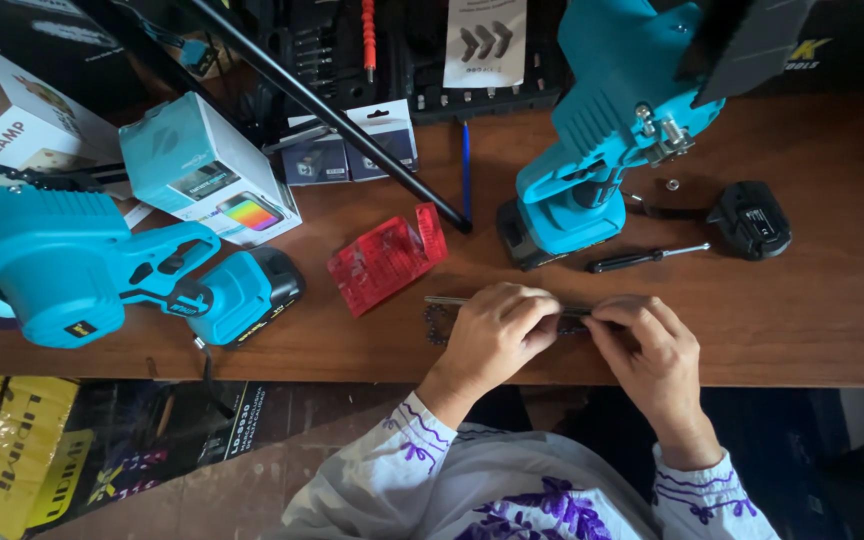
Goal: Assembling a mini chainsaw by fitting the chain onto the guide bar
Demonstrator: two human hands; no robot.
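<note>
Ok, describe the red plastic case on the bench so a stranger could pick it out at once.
Start at the wooden bench and find the person's left hand on the saw chain. Just up and left of that hand lies the red case, tilted, its lid part open. It is the only red, see-through ribbed box there; its neighbours are blue saws and cardboard boxes.

A brown wooden table (832, 330) fills most of the view, evenly lit. Below its front edge lies a reddish-brown floor (252, 470), dimmer, with yellow-and-black cartons (12, 450) toward the left.
</note>
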